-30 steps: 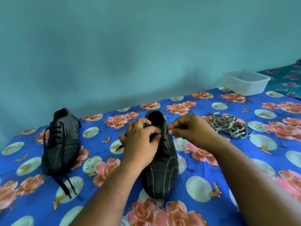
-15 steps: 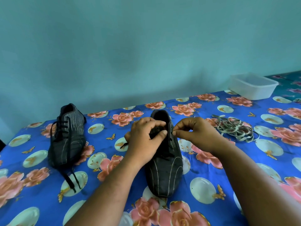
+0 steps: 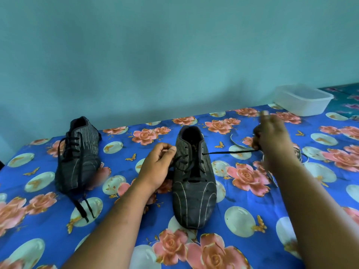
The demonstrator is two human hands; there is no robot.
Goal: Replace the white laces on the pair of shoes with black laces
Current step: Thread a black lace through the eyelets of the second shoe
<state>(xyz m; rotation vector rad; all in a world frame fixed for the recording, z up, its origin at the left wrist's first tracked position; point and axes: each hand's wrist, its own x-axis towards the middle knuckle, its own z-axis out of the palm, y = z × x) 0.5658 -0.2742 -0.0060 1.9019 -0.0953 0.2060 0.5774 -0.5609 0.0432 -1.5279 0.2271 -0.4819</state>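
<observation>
Pulling black lace taut across the near shoe.
Right hand pinches its end, stretched rightward from the eyelets; left hand, fingers curled, pinches the other strand beside the shoe.

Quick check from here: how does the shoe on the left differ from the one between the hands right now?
The left shoe stands alone, untouched; the middle shoe has the left hand at its side. The left shoe's black lace ends trail loose onto the cloth; the middle shoe's black lace is drawn out sideways, gripped by the right hand. Both are dark, pale-striped, toes toward the camera.
</observation>
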